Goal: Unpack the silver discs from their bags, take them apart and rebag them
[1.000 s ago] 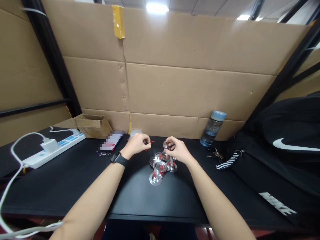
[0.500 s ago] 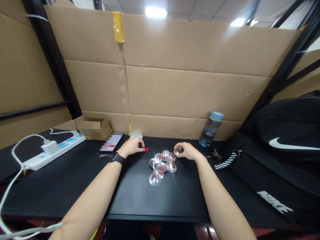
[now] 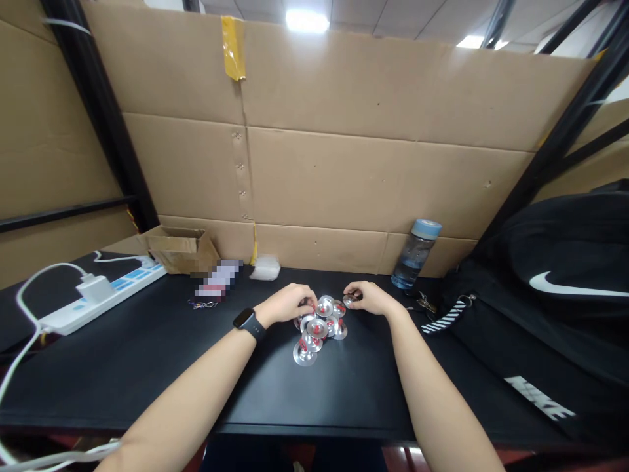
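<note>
A heap of shiny metal discs (image 3: pixel 317 330) is spread over the middle of the black bench (image 3: pixel 162 380), nearer its back edge than its front edge. The discs are overlapped and tilted at various angles, and small red pieces (image 3: pixel 316 331) are seen on many of them.

The left hand (image 3: pixel 291 301), with a dark watch (image 3: pixel 249 323) worn at its wrist, is held over the heap's left rear side. Its fingers are bent and drawn close together, with the fingertips lowered to the discs there; whether anything is pinched between them cannot be told. By the right hand (image 3: pixel 371 298), just beside the heap's right rear side, a single disc (image 3: pixel 349 301) is pinched between thumb and bent fingers; whether it is also rested on the bench cannot be made out.

Along the back edge, a clear packet (image 3: pixel 265 268) is placed left of the heap, and a blue-capped bottle (image 3: pixel 415 254) is stood well to its right, with keys (image 3: pixel 426 302) laid near it. Toward the left rear corner, a cardboard box (image 3: pixel 181 252), a flat item (image 3: pixel 219 280) with a blurred-out face and a white power strip (image 3: pixel 73 316) are set. The right end is taken up by a black bag (image 3: pixel 501 334).
</note>
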`<state>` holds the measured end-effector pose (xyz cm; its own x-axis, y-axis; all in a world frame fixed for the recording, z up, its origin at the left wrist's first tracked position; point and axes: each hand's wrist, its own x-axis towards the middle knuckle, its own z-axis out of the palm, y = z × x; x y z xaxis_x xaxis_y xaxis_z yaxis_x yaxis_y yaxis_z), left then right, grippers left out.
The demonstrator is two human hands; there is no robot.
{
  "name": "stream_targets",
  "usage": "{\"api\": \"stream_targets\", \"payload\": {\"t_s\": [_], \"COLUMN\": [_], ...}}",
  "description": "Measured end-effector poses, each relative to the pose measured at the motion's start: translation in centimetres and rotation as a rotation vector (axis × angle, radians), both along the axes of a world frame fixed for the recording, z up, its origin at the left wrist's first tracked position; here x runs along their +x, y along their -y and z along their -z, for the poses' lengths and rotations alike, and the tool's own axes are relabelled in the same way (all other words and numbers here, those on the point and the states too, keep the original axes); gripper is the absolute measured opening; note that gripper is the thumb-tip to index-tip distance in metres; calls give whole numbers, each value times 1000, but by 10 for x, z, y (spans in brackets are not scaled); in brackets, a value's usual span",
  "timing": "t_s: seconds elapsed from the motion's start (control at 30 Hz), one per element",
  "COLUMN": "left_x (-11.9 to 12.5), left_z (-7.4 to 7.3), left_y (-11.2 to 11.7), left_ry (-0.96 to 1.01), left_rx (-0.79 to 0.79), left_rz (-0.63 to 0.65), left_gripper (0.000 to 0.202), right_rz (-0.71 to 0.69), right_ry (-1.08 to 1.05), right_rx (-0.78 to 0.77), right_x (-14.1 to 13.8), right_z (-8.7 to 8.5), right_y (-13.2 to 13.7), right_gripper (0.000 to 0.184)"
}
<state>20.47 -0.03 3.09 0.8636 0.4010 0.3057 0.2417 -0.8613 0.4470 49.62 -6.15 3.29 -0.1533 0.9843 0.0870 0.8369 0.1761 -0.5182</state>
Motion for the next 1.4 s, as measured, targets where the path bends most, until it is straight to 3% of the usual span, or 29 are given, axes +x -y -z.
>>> {"api": "stream_targets", "payload": {"t_s": [0.17,0.33,0.43,0.57,0.7,0.87,1.0,1.17,1.3,1.4], "left_x": [-8,-10,-7,-3,0,3,5,-6,-35,-57], "left_z": [-7,-20,-26,-25,-18,-13,-13,-21,-28,-24], "left_y": [-5,-1,6,10,1,-2,5,0,-21,-41], "left_ry": [17,179,261,392,617,593,579,533,450,261], "left_rx": [-91,-27,-55,-109,-297,-540,-543,-309,-28,-21], "left_rz": [17,-73,-85,-146,-290,-117,-89,-193,-406,-380], "left_gripper": [13,14,14,16,17,40,38,25,15,19], "right_rz": [33,-164,-153,-126,-60,-137,-166,-189,-21,161], "right_ry": [-74,-225,-212,-257,-550,-783,-694,-537,-320,-28], "right_rx": [160,165,230,239,222,162,127,134,260,295], "right_x": [-25,-78,-97,-95,-86,-91,-99,-92,-62,-32], "right_z": [-9,-11,-8,-2,3,0,-1,-2,-6,-9], "right_y": [4,12,15,11,2,3,9,7,2,1], "right_gripper": [26,44,42,43,58,62,58,49,46,46]}}
